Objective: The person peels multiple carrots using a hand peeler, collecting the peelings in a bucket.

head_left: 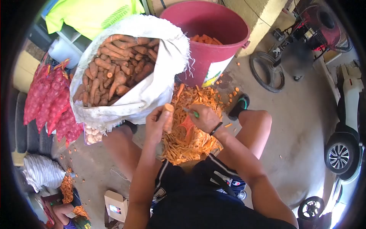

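My left hand [154, 124] is wrapped round an orange carrot [168, 116], held upright with its flat cut end on top. To its right, my right hand [206, 119] grips a small green-handled blade [195, 114], whose short metal tip points toward the carrot. The blade is apart from the carrot. Below both hands spreads a heap of orange carrot peelings [175, 147] between my legs. Close in front of my left hand stands a white woven sack [143, 101], its mouth folded open on many unpeeled carrots [118, 68].
A large red bucket [190, 65] with peeled carrots [206, 39] stands behind the peelings. Red net bags of onions [47, 99] are at left. A loose tyre [267, 72], a fan [324, 23] and a car wheel [338, 155] are on the right. Another person's leg [63, 210] shows at lower left.
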Tool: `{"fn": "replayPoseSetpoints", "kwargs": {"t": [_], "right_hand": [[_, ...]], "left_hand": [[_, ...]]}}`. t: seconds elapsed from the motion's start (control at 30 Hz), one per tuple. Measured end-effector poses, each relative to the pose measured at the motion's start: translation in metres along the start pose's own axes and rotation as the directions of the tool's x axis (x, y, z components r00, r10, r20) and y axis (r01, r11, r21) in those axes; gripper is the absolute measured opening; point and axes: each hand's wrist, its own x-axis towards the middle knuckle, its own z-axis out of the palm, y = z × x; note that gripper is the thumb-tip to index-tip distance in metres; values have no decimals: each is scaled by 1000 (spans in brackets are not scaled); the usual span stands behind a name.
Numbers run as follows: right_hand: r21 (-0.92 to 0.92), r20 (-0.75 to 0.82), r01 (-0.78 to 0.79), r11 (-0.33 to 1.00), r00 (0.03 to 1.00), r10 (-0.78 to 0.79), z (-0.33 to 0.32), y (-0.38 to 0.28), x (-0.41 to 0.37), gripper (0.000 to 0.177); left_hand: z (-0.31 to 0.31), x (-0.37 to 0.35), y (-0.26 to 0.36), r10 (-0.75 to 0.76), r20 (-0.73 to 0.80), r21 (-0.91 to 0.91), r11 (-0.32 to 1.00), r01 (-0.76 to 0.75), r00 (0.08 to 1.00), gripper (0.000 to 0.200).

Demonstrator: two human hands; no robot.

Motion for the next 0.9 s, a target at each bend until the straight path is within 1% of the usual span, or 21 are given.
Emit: {"fn": "replayPoseSetpoints", "kwargs": {"t": [0.03, 0.1, 0.13, 0.27, 0.43, 0.57, 0.63, 0.67, 0.73, 0.77, 0.83, 0.87, 0.9], "right_hand": [[26, -12, 15, 1000, 1000, -15, 9, 1, -4, 29], [37, -3, -23, 999, 1000, 23, 19, -2, -13, 28], [45, -8, -29, 999, 1000, 29, 20, -7, -16, 28], [13, 21, -36, 999, 999, 36, 24, -8, -14, 28], [-3, 1, -8, 1000, 1000, 8, 25, -6, -12, 28], [-3, 8, -20, 1000, 1000, 20, 24, -11, -13, 28], [-5, 10, 0, 1000, 1000, 0, 29, -7, -13, 28], [-5, 12, 9, 1000, 1000, -9, 32, -4, -13, 28], [-45, 101, -103, 994, 989, 108, 35, 2, -8, 30], [-69, 144, -157, 985, 976, 166, 37, 7, -5, 31], [-299, 373, -205, 932, 874, 311, 49, 59, 5, 35], [-406, 448, -210, 890, 803, 394, 50, 77, 10, 36], [-358, 476, -203, 911, 800, 366, 44, 76, 10, 38]], "left_hand": [[4, -3, -8, -22, 20, 31, 999, 22, 1000, 29], [10, -11, -17, -67, 57, 97, 993, 61, 996, 30], [13, -13, -15, -108, 82, 100, 990, 100, 991, 29], [14, -9, -25, -110, 114, 114, 989, 97, 987, 26], [15, -8, -29, -98, 124, 141, 987, 80, 987, 21], [15, -12, -27, -136, 131, 112, 986, 121, 982, 19], [14, -13, -27, -164, 138, 83, 985, 154, 977, 18], [12, -13, -28, -147, 157, 87, 987, 134, 977, 18], [9, -12, -30, -110, 195, 93, 991, 93, 975, 19], [8, -15, -32, -98, 225, 66, 994, 85, 969, 19], [12, -19, -26, -70, 297, 18, 998, 67, 952, 20], [13, -15, -26, -88, 266, 11, 996, 89, 960, 21], [13, -13, -30, -105, 226, 2, 994, 108, 968, 23]]}}
